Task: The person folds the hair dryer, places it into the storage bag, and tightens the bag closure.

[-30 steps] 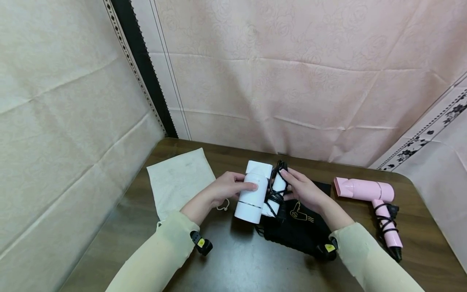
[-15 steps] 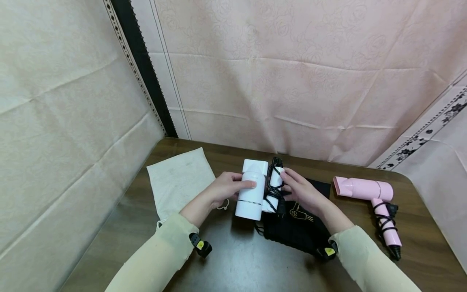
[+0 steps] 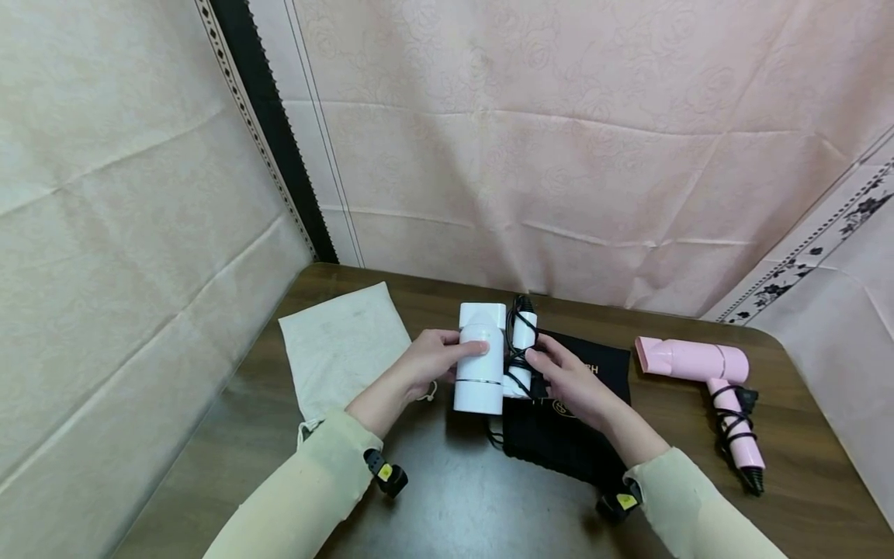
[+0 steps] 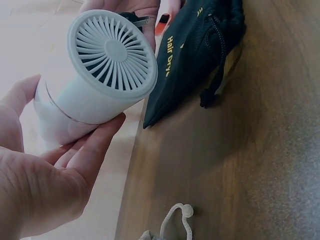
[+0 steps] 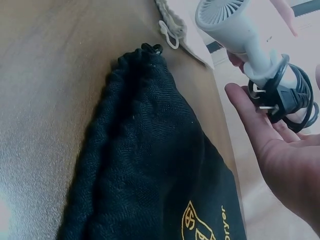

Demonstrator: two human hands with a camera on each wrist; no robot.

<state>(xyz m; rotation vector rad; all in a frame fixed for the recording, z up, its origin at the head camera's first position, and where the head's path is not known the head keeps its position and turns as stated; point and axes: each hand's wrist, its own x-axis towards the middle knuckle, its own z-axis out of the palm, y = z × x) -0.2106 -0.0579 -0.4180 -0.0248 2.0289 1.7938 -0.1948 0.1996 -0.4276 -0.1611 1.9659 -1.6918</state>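
My left hand [image 3: 429,363] grips the barrel of a white hair dryer [image 3: 480,392], thumb on top and fingers beneath. Its handle [image 3: 524,329] lies folded alongside the barrel, with a black cord [image 5: 301,87] wound around it. The dryer is held above the table, and its slatted round end shows in the left wrist view. My right hand [image 3: 569,382] is at the handle's right side, fingers mostly straight, touching or very near the cord and plug [image 5: 285,103]. Below it lies a black drawstring pouch [image 3: 559,442] with gold printing.
A white drawstring pouch [image 3: 342,341] lies flat at the left of the brown table [image 3: 447,497]. A pink hair dryer [image 3: 691,359] with its black cord wrapped round the handle lies at the right. Cloth curtains [image 3: 559,171] stand behind the table.
The white hair dryer has shifted slightly left and become more upright in view. My right hand has slid down along the handle, uncovering more of the black pouch's upper part.
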